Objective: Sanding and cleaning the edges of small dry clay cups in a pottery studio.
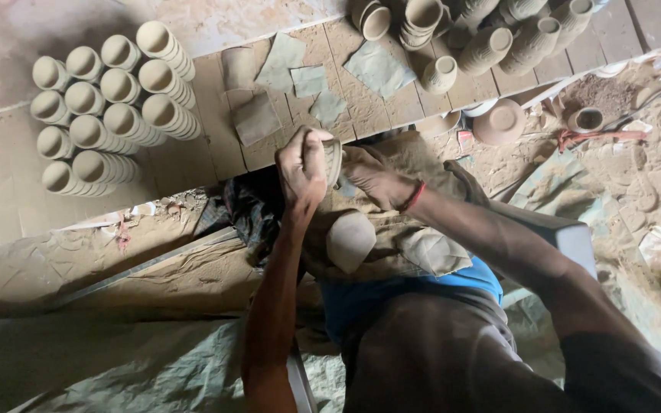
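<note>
My left hand (302,170) grips a small unfired clay cup (333,159) from its left side, fingers wrapped over its rim. My right hand (370,177), with a red thread at the wrist, presses against the cup's other side. Both hands hold the cup above my lap, near the edge of a wooden board (216,145). A rounded clay lump (350,241) rests on the cloth over my lap just below the hands.
Stacks of finished clay cups (109,107) lie in rows on the board's left. More cups (491,38) pile up at the top right. Flat clay-smeared cloth scraps (304,80) lie between them. A shallow clay dish (500,122) and sandy ground are at right.
</note>
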